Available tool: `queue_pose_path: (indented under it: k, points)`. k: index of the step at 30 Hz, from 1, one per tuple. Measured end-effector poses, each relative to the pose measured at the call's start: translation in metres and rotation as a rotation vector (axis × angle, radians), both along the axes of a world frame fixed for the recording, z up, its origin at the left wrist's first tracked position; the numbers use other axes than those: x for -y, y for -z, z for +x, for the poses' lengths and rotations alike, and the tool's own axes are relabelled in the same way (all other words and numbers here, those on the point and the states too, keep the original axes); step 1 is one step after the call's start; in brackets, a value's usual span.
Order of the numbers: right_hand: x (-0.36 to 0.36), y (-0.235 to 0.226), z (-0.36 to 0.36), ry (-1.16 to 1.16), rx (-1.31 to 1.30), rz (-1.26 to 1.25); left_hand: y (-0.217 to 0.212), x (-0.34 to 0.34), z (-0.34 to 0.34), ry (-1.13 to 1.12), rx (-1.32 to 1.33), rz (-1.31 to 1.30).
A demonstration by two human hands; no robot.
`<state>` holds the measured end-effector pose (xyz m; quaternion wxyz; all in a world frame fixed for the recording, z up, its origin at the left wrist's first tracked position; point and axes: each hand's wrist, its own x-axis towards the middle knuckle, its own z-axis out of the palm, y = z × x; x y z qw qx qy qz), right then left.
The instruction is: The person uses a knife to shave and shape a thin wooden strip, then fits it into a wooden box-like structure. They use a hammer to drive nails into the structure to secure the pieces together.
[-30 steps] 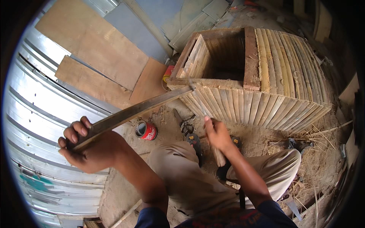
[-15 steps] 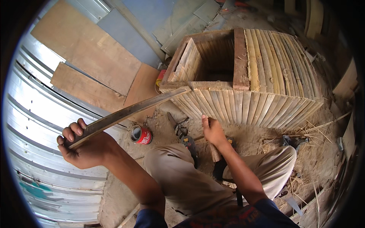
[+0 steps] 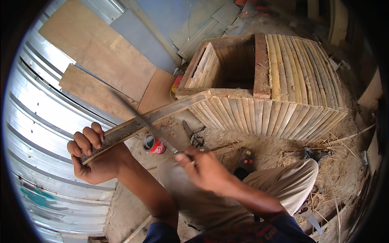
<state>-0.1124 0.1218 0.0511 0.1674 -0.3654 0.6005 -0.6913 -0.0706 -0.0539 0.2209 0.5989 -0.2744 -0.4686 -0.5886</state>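
Left hand (image 3: pixel 101 167) is curled round the near end of a wooden slat (image 3: pixel 168 111), far end seemingly propped on the slatted crate (image 3: pixel 259 117), probably for steadiness. Right hand (image 3: pixel 205 169)'s wrapped round a long-bladed knife (image 3: pixel 157 135) angled over the slat; can't tell if they touch.

Open bay (image 3: pixel 235 60) of the slatted box (image 3: pixel 283 83), accessible from above. Wooden strip (image 3: pixel 174 109), overlapped by a slanting blade (image 3: pixel 158 135), obstructs direct passage at left; red can (image 3: pixel 158 147) occupies the floor (image 3: pixel 129 202) nearby.

Wall (image 3: pixel 40 125): shone silver, ridged metal, at left.
Boards (image 3: pixel 101 52): leaned against it.
Floor (image 3: pixel 126 204): was dusty brown earth, littered at right.
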Motion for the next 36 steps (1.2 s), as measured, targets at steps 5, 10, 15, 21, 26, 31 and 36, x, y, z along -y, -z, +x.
queue_pose_path:
  k: [5,10,15,21,26,31,36]
  points:
    - [0.012,-0.049,-0.022,-0.095,0.017,0.204,0.002,-0.01,0.006,0.044,-0.004,0.011]
    - [0.01,-0.057,-0.03,-0.04,-0.011,0.17,0.003,-0.007,0.004,0.033,-0.001,0.0]
    - [0.014,-0.046,-0.032,0.066,0.025,0.169,0.005,-0.004,0.011,0.059,0.053,-0.007]
    - [0.009,-0.006,-0.064,0.152,-0.01,0.197,0.008,-0.004,0.011,0.028,0.02,0.008]
    - [0.006,0.022,-0.07,0.345,0.227,0.222,0.002,0.003,0.009,0.092,0.05,-0.033]
    - [0.005,0.045,-0.085,0.233,-0.11,0.245,0.0,0.013,0.007,0.183,0.064,-0.112]
    - [0.004,0.052,-0.081,0.266,0.188,0.308,-0.001,0.014,0.008,0.14,0.076,-0.075]
